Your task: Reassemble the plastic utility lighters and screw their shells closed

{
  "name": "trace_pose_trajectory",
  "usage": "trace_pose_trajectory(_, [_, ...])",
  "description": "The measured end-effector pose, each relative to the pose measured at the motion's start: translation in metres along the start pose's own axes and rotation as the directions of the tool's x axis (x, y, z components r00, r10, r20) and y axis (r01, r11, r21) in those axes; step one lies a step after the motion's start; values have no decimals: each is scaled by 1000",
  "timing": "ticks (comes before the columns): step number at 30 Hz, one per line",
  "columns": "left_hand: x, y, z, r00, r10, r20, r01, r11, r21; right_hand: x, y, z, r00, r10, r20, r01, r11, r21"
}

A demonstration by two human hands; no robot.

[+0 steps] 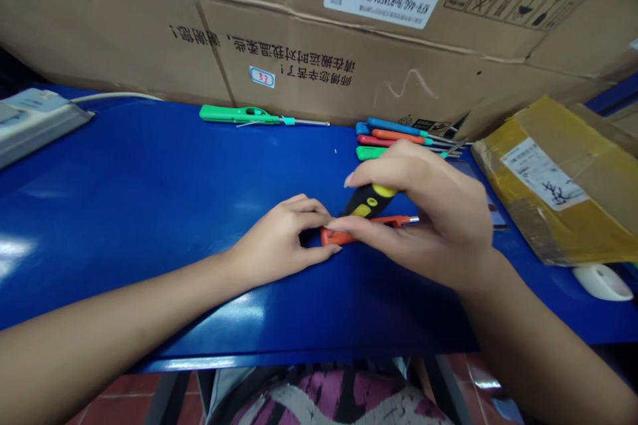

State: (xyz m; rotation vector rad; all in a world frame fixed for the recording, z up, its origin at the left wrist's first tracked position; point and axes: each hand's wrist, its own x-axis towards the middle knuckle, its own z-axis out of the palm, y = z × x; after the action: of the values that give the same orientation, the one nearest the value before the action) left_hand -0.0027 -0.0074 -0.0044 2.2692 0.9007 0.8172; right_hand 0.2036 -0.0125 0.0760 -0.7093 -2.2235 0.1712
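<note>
On the blue table lies an orange long-necked lighter (337, 236), its metal neck pointing right. My left hand (279, 239) pinches its rounded handle end between thumb and fingers. Above it, my right hand (433, 212) is closed round a black-and-yellow screwdriver (366, 202), tilted down toward the lighter's handle. The screwdriver's tip is hidden, so I cannot tell whether it touches the lighter. Part of the lighter is covered by my right thumb.
A green lighter (239, 114) lies at the back beside a large cardboard box (299, 33). Several coloured lighters (369, 153) are grouped behind my right hand. At the right are a taped parcel (563, 179) and a white mouse (603, 281); a corded grey-white device (40, 119) sits left.
</note>
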Motion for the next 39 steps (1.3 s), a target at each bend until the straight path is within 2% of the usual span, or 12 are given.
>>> trace_pose_trajectory(2, [0,1,1,1000,-5,-5,5,1000,-3,2,-3,-1,999,-37,-18,36,998,-59])
trace_pose_trajectory(6, [0,2,1,1000,18,-16,-18,1000,0,3,-8,-1,997,-27,77,23,998,56])
trace_pose_trajectory(10, [0,3,0,1000,-29,1,29,1000,5,2,-4,1,993,-85,-77,85,996,-2])
trace_pose_trajectory(15, [0,2,0,1000,12,-15,-12,1000,11,3,-1,0,994,-38,106,33,998,52])
trace_pose_trajectory(19, [1,4,0,1000,-23,4,23,1000,3,4,-3,1,993,-92,-71,88,994,-63])
trace_pose_trajectory(23, [1,5,0,1000,4,-18,-3,1000,10,3,-3,1,996,-66,63,64,998,30])
trace_pose_trajectory(25, [1,4,0,1000,-7,-3,7,1000,3,4,-4,2,996,-84,28,82,994,70])
trace_pose_trajectory(28, [0,3,0,1000,-27,13,27,1000,-1,4,-5,3,991,-103,-91,100,994,-30])
trace_pose_trajectory(32, [0,2,0,999,35,-18,-35,999,7,5,-6,2,997,-45,62,43,999,34])
trace_pose_trajectory(34, [0,2,-1,999,29,-15,-29,1000,6,5,-6,1,998,-42,37,40,997,60])
trace_pose_trajectory(37, [0,3,-1,1000,8,-9,-8,1000,4,5,-5,-2,996,-64,-66,61,997,-53])
trace_pose_trajectory(39, [0,3,0,1000,23,-16,-23,1000,9,5,-5,-5,999,-50,6,50,997,-61])
